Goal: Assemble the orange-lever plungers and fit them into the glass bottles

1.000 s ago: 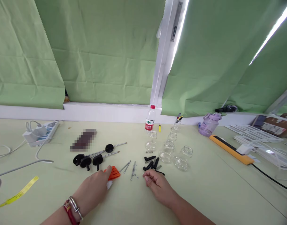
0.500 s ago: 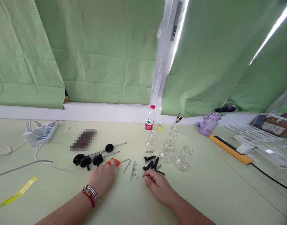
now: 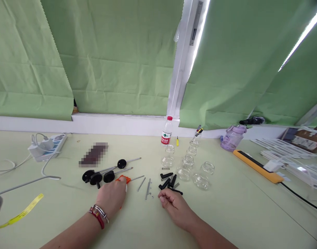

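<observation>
My left hand [image 3: 113,194] lies palm down with curled fingers over an orange plastic piece [image 3: 125,179], from which a thin metal shaft points right. More orange shows below the hand, and much of it is covered. My right hand [image 3: 175,207] rests on the table with its fingers curled and thumb against them; I see nothing in it. Close to its fingertips lie several black plastic parts [image 3: 166,183] and small springs [image 3: 165,168]. Between my hands are metal bolts [image 3: 148,189] and tiny nuts [image 3: 152,196]. Left of them, several black discs with metal shafts [image 3: 109,176] lie together.
Glass jars [image 3: 202,177] stand or lean right of centre, one at the back holding screwdrivers [image 3: 198,132]. Behind are a water bottle [image 3: 166,133] and a purple bottle [image 3: 233,138]. An orange power strip [image 3: 259,166] lies right, a white one [image 3: 48,148] left, with cables.
The whole scene is shifted slightly to the right as the camera turns a little. My left hand has drawn back slightly, uncovering some orange below it. My right hand keeps its pose.
</observation>
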`<state>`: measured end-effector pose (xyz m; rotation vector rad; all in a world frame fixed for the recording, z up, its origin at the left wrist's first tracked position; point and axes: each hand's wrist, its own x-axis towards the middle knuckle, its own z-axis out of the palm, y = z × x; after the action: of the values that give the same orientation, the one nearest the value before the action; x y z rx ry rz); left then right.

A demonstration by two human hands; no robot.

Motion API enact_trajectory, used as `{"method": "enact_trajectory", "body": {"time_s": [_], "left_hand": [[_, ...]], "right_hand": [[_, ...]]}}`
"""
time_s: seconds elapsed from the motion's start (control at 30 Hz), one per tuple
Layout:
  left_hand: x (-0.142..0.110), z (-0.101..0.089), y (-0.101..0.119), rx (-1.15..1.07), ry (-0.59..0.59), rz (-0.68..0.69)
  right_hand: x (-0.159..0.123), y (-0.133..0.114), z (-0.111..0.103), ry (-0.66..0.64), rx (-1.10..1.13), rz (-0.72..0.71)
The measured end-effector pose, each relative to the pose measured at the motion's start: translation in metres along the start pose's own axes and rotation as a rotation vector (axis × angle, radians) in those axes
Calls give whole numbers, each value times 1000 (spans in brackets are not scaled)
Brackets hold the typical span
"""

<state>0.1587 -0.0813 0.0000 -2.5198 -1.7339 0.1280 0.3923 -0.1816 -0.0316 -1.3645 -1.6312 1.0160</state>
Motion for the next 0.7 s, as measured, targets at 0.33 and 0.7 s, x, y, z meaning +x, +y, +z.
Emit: {"method": "enact_trajectory", "body": {"time_s": [0.33,0.7], "left_hand": [[2,1,-1,19,13,23],[-4,-1,0,58,88,94]], "right_hand": [[1,0,-1,4,-11,-9],[1,3,-4,241,87,13]]}}
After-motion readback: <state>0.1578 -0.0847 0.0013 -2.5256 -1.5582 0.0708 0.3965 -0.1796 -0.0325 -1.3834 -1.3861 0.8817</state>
